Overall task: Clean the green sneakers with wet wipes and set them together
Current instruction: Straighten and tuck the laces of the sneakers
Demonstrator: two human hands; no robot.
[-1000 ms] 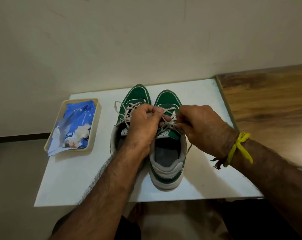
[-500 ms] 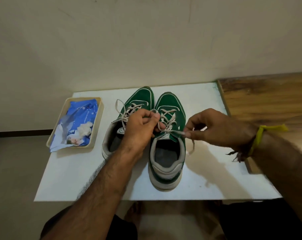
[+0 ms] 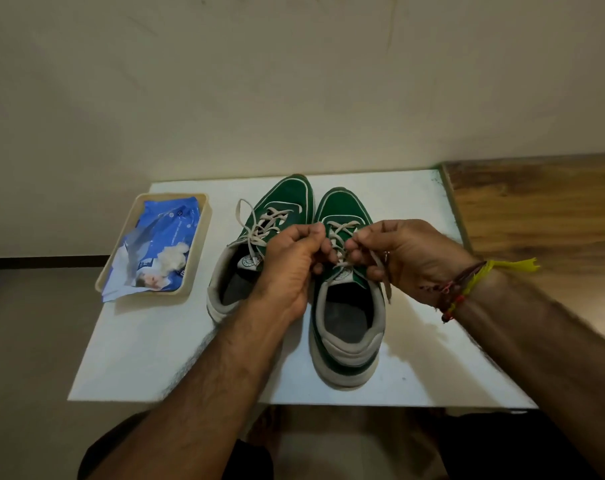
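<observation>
Both forearms come in over the near edge of the white table (image 3: 128,358). Right sneaker (image 3: 346,306) sits near the table's middle, heel toward the near edge, toe toward the far edge. Left sneaker (image 3: 259,237) is just beside it on the left, toes touching or nearly so, heel angled slightly out and partly hidden under the left wrist.

Left hand (image 3: 290,268) grip: fingers curled together, pinched on the right sneaker's lace (image 3: 342,233) at the top eyelets. Right hand (image 3: 408,258) grip: fingers pinched on the same lace from the right side; a loose lace end (image 3: 384,278) hangs down past the shoe's collar. Red and yellow threads (image 3: 467,285) are tied at the right wrist.

The left sneaker's lace lies loose, a loop off its left side.

Beige tray (image 3: 134,216) sits at the table's far left corner, well apart from the shoes, holding a blue wet wipes pack (image 3: 169,233) with a white wipe (image 3: 174,258) bunched on top.

Wooden surface (image 3: 536,202) adjoins the table's right edge. Wall beyond the far edge.
</observation>
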